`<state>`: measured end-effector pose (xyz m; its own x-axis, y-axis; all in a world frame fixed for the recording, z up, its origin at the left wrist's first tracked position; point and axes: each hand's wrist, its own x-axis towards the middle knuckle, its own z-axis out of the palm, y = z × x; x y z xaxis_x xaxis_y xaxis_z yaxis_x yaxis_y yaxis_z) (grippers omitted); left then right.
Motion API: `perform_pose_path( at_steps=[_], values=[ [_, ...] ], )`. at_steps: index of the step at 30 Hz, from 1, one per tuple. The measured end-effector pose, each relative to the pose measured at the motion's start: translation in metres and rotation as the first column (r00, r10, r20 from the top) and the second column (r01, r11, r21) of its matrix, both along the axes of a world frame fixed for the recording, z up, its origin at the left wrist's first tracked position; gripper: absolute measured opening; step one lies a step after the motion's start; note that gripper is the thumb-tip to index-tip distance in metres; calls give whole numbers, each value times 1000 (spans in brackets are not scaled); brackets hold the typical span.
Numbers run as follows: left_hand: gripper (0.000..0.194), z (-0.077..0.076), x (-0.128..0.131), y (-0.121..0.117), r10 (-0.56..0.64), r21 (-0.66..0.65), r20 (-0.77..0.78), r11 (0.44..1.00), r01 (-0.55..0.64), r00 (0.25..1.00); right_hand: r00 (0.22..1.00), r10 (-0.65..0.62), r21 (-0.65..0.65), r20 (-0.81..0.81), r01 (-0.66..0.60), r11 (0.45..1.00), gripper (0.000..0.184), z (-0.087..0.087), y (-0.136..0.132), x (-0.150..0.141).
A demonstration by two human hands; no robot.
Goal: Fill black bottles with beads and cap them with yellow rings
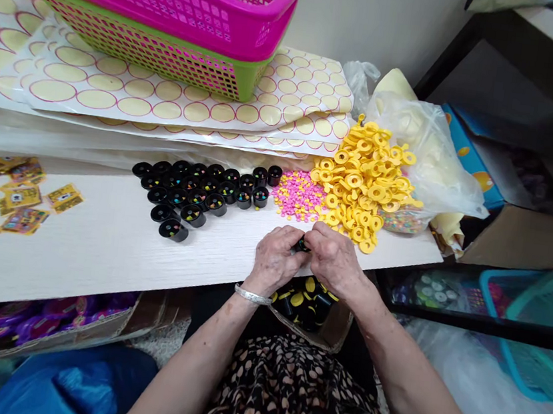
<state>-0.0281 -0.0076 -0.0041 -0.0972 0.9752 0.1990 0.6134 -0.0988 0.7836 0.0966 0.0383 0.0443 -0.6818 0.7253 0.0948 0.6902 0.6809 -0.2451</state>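
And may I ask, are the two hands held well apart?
No, the left hand and right hand are close together at a small black item.

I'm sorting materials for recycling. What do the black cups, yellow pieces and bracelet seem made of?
Black cups: probably hard plastic, glossy, given bright glints on their surfaces. Yellow pieces: likely moulded plastic, smooth and opaque, since their ringed shapes repeat. Bracelet: apparently metal, silver-coloured and shiny; solid or plated, I cannot tell.
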Motion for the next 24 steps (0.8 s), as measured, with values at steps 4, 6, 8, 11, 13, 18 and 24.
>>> perform_pose_path(
  at_steps=[4, 6, 8, 11, 13, 18, 24],
  values=[
    [21, -1, 0, 1, 22, 1, 31, 1000, -22, 999, 991, -49, -86, -128, 38, 996, 22, -3, 0, 1],
    [22, -1, 0, 1, 29, -10, 32, 1000, -29, 999, 965, -76, -145, -249, 41, 989, 21, -7, 1, 3],
    [22, 0, 1, 1, 30, -12, 31, 999, -30, 999, 927, -98, -192, -363, 28, 981, 18, -11, 1, 6],
    [18, 0, 1, 1, 33, -3, 30, 999, -33, 999, 864, -115, -269, -490, -24, 963, 13, -12, 0, 10],
    [16, 0, 1, 1, 35, 3, 29, 999, -36, 999, 822, -142, -301, -552, -38, 953, 10, -12, 1, 17],
    [19, -3, 0, 2, 53, 4, 32, 999, -54, 998, 615, -372, -199, -695, 332, 922, 11, -23, 21, 52],
    [23, -11, -2, 6, 67, 17, 99, 997, -69, 993, 529, -591, -148, -609, 656, 740, 21, -43, 56, 92]
  ],
)
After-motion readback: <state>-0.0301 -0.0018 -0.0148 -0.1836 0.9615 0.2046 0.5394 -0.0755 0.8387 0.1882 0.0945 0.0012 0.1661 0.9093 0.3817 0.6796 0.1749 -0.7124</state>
